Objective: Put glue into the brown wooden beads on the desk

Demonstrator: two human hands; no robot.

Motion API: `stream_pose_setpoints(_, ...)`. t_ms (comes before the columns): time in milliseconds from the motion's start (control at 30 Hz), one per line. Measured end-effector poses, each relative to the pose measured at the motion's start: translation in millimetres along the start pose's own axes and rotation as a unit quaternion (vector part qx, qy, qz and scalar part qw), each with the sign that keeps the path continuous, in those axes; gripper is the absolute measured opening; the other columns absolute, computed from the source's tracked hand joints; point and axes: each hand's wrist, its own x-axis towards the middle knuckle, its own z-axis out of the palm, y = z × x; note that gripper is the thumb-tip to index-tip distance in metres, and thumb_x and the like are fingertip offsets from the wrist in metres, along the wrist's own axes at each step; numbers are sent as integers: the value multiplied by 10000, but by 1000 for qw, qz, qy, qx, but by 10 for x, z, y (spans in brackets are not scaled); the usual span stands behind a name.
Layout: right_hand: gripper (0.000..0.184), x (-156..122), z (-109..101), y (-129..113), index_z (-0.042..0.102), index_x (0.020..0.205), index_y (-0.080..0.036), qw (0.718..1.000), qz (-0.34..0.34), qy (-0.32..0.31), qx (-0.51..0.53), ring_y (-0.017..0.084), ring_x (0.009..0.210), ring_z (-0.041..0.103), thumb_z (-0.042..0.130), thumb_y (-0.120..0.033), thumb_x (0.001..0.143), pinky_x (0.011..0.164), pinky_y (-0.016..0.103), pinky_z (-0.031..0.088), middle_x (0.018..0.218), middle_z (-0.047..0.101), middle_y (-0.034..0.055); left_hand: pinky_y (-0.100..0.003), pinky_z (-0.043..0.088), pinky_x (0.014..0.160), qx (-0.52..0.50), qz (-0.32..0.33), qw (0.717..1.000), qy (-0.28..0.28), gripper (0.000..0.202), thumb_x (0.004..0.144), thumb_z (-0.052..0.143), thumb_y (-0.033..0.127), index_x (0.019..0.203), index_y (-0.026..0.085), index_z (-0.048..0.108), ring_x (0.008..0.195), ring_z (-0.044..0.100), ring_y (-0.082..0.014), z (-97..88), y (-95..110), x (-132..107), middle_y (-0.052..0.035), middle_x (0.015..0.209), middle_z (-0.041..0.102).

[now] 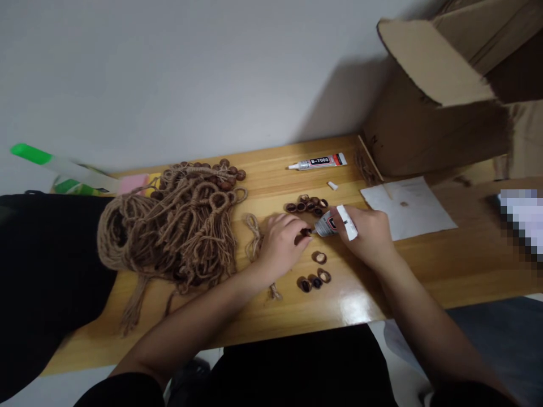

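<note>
My left hand pinches a small brown bead just above the wooden table. My right hand is wrapped round a glue tube whose tip points at that bead. A thin jute cord lies under my left wrist. Several brown beads lie loose in front of my hands, and another row of beads sits just behind them.
A heap of knotted jute cords with wooden beads fills the table's left. A second glue tube and a small white cap lie at the back. A white sheet and a cardboard box are on the right.
</note>
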Motion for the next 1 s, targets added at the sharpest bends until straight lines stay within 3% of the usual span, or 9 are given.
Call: stream_pose_setpoints(1000, 422, 0, -6, 20, 584, 615, -154, 1000, 8, 5, -10, 122, 448, 460, 330, -384, 863, 488, 233, 247, 529, 589, 69, -377, 449, 802, -5, 4, 1000, 3, 161, 708, 758, 159, 830, 189, 657, 853, 598, -201, -5, 7, -6, -14, 858, 687)
